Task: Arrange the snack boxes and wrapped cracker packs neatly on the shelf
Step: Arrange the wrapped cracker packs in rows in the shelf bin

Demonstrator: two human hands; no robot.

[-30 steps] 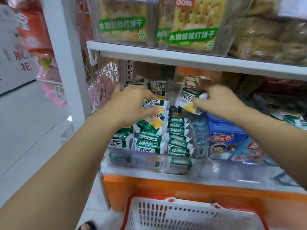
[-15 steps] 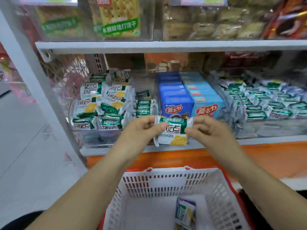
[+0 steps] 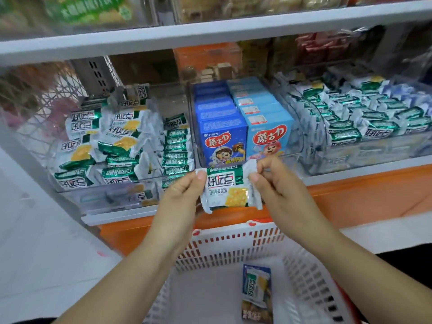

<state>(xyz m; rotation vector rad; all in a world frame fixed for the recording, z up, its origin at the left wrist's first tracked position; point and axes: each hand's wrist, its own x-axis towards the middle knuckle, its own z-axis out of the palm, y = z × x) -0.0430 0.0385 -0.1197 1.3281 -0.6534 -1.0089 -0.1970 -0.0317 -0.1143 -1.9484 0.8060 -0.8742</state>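
Holding one wrapped cracker pack [image 3: 228, 190] by its two upper corners, the left hand [image 3: 180, 195] and right hand [image 3: 273, 183] each pinch a crimped end between thumb and fingers. The pack hangs upright with its label facing the viewer. Its long axis runs side to side between the hands, just in front of the shelf [image 3: 350, 176] edge and above a white shopping basket [image 3: 233, 239].

Straight behind the pack stand the snack boxes. The clear left bin [image 3: 105, 199], piled with matching green-and-white cracker packs [image 3: 112, 146], lies up and to the left, so the left hand is nearer to it. The next move is probably a lift up and leftward into that bin.

Counted: one pack in the hands. Three clear bins sit side by side on this shelf. The middle bin has two rows of boxes, dark blue boxes [image 3: 222, 136] on the left and light blue boxes [image 3: 268, 134] on the right, with at least four in each. The left and right bin [image 3: 374, 150] hold too many packs to count. The basket holds one loose pack [image 3: 254, 285], with something blurred beneath it.
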